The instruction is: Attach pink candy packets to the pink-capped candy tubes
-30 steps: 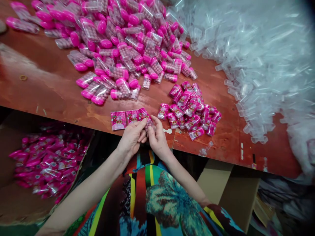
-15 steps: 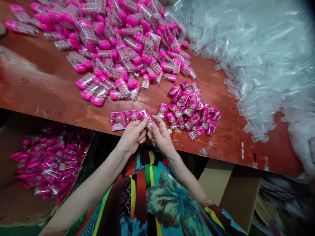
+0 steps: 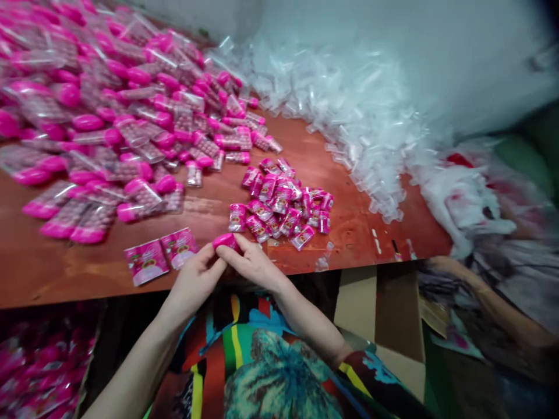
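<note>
My left hand point(image 3: 197, 272) and my right hand point(image 3: 255, 265) meet at the table's front edge. Between their fingertips they pinch a small glossy pink label sleeve point(image 3: 226, 241), its lower part covered by my fingers. To the left of my left hand lie two flat, printed pink labels point(image 3: 147, 261), side by side. Just beyond my right hand is a small heap of printed pink sleeves point(image 3: 282, 198), many of them puffed open into short tubes.
A big pile of clear bottles with pink caps and pink beads point(image 3: 144, 122) covers the table's left. Clear empty tubes point(image 3: 349, 128) are heaped behind. Below stand a box of pink packets point(image 3: 39, 361) and a cardboard box point(image 3: 358, 302). Another person's arm point(image 3: 484, 291) reaches in at right.
The view has swung to the right, bringing another person's arm into sight. The printed sleeve in my fingers has turned, now showing a plain pink rounded side. Both hands still grip it.
</note>
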Demonstrator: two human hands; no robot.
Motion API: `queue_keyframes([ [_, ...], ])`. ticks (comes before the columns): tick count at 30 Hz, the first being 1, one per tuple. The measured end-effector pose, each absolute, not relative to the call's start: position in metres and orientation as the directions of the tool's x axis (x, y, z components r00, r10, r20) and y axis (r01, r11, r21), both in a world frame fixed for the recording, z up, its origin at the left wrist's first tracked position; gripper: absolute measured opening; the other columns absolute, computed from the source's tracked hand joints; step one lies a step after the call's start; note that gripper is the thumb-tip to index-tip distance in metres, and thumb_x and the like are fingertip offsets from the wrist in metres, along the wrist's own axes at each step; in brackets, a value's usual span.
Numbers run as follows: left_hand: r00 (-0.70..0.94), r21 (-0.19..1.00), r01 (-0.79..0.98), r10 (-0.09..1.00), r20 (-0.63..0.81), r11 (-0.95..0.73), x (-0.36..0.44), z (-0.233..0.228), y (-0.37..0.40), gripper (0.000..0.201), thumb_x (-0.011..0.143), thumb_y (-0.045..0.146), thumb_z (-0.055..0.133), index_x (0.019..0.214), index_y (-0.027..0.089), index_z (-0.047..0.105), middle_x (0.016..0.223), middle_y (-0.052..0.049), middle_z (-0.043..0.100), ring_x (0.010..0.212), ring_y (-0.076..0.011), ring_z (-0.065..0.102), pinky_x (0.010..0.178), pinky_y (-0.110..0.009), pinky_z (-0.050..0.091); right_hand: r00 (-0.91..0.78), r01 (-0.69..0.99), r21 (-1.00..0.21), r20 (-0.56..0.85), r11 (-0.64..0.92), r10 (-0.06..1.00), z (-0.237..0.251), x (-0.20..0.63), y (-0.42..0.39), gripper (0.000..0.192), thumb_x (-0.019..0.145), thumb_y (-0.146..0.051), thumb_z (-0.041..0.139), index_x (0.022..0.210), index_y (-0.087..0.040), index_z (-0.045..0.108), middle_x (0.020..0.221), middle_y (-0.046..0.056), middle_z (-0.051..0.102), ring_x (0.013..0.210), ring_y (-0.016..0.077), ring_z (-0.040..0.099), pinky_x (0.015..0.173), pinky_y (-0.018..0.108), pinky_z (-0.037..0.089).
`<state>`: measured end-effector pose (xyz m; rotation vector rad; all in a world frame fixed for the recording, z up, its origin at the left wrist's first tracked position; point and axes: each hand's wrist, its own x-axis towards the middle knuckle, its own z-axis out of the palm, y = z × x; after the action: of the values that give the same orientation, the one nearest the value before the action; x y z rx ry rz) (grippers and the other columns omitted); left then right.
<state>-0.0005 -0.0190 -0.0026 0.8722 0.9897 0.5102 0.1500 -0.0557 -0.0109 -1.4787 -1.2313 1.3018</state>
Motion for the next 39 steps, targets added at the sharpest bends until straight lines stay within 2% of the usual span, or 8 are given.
queue_keyframes([
  [5,0.438,0.916,0.399,0.885,-0.16,-0.032,0.016,-0.006,0.0,0.05,0.073,0.043,0.078,0.118,0.021,0.07,0.112,-0.011,0.072,0.098,-0.0301,0.068,0.084,-0.04,0.055,0.383,0.189,-0.976,-0.028,-0.107,0.923,-0.007,0.198,-0.074,0.03,0.091,-0.047,0.067,0.107,-0.023,0.07,0.09,0.0,0.072,0.078,0.014,0.067,0.077,0.028,0.053],
  [8,0.471,0.72,0.596,0.881,0.044,-0.355,0.041,-0.01,0.013,0.086,0.069,0.051,0.081,0.144,0.019,0.053,0.156,-0.021,0.045,0.141,-0.0444,0.043,0.111,-0.058,0.039,0.808,0.141,-0.977,0.022,-0.158,0.589,-0.016,0.259,-0.091,0.036,0.092,-0.052,0.061,0.107,-0.02,0.065,0.077,-0.002,0.064,0.061,0.0119,0.057,0.064,0.027,0.051],
  [10,0.545,0.571,0.673,0.837,0.045,-0.469,0.062,-0.012,0.019,0.103,0.068,0.054,0.083,0.155,0.018,0.04,0.166,-0.025,0.027,0.148,-0.0487,0.031,0.111,-0.064,0.035,0.926,0.229,-0.955,0.155,-0.186,0.343,-0.028,0.3,-0.098,0.043,0.088,-0.053,0.065,0.111,-0.017,0.063,0.092,0.003,0.068,0.079,0.015,0.063,0.079,0.032,0.054],
  [12,0.613,0.45,0.702,0.79,0.01,-0.551,0.084,-0.013,0.022,0.111,0.068,0.056,0.083,0.159,0.017,0.033,0.169,-0.026,0.018,0.149,-0.05,0.027,0.109,-0.067,0.035,0.941,0.291,-0.921,0.226,-0.261,0.252,-0.042,0.33,-0.1,0.048,0.09,-0.054,0.06,0.116,-0.014,0.062,0.106,0.009,0.069,0.097,0.019,0.064,0.093,0.038,0.052],
  [22,0.677,0.364,0.69,0.736,-0.018,-0.625,0.157,-0.015,0.046,0.121,0.066,0.055,0.085,0.164,0.022,0.022,0.17,-0.021,0.016,0.147,-0.0485,0.032,0.109,-0.07,0.034,0.867,0.315,-0.917,0.172,-0.247,0.468,-0.058,0.321,-0.024,0.078,0.086,-0.067,0.06,0.143,-0.015,0.049,0.144,0.019,0.057,0.134,0.029,0.054,0.115,0.048,0.038],
  [32,0.811,0.808,0.284,0.579,0.084,-0.516,0.193,-0.024,0.105,0.128,0.051,0.032,0.096,0.161,0.026,0.029,0.172,-0.018,0.009,0.152,-0.0424,0.028,0.116,-0.054,0.04,0.658,-0.072,-0.997,-0.024,0.031,0.752,-0.045,0.342,0.034,0.057,0.074,-0.052,0.079,0.12,-0.022,0.061,0.109,0.003,0.074,0.1,0.0204,0.072,0.098,0.038,0.055],
  [36,0.827,0.903,0.089,0.537,0.169,-0.421,0.207,-0.023,0.12,0.123,0.05,0.026,0.095,0.157,0.02,0.036,0.167,-0.02,0.022,0.156,-0.0387,0.016,0.124,-0.051,0.027,0.534,-0.302,-0.953,-0.147,0.025,0.832,-0.041,0.351,0.053,0.052,0.073,-0.048,0.08,0.115,-0.023,0.063,0.099,0.001,0.076,0.087,0.02,0.075,0.087,0.037,0.06],
  [39,0.801,0.909,0.021,0.552,0.234,-0.416,0.219,-0.017,0.123,0.115,0.049,0.017,0.092,0.152,0.01,0.042,0.157,-0.024,0.037,0.15,-0.038,0.032,0.125,-0.049,0.027,0.529,-0.334,-0.942,-0.177,0.012,0.83,-0.028,0.354,0.058,0.048,0.07,-0.046,0.081,0.109,-0.022,0.065,0.093,0.0,0.077,0.088,0.0209,0.075,0.085,0.037,0.061],
])
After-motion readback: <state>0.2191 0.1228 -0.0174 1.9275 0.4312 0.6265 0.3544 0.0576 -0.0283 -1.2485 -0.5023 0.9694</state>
